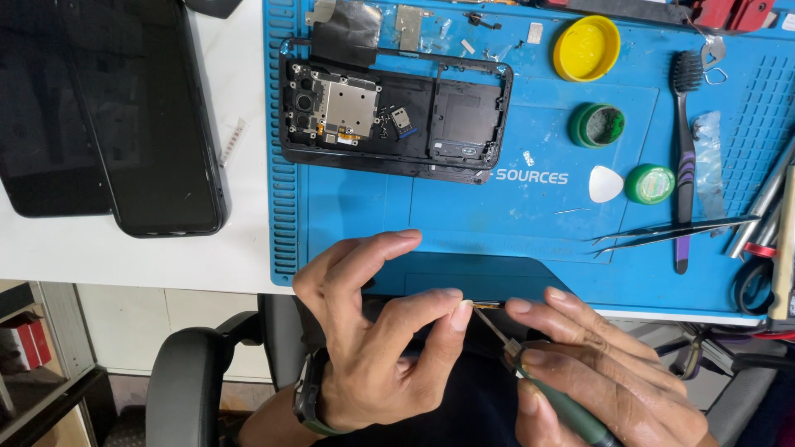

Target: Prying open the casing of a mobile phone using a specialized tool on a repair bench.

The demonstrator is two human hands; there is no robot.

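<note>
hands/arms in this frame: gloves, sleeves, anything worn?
Both hands bare, no gloves or rings visible. Left hand has a dark green watch with a black strap on the wrist. Right hand shows nothing worn; its wrist is out of frame. No sleeves visible.

Two dark screens (141,116) (left, unlit)

The screwdriver (556,397) handle is cut off by the bottom edge, as is the right hand (609,381). What is pinched at the tool tip by the left hand (373,331) fingertips (460,313) is too small to tell. Tools (766,207) at the tabletop's right edge are cropped. The dark phones (99,116) are cut at the top left.
</note>
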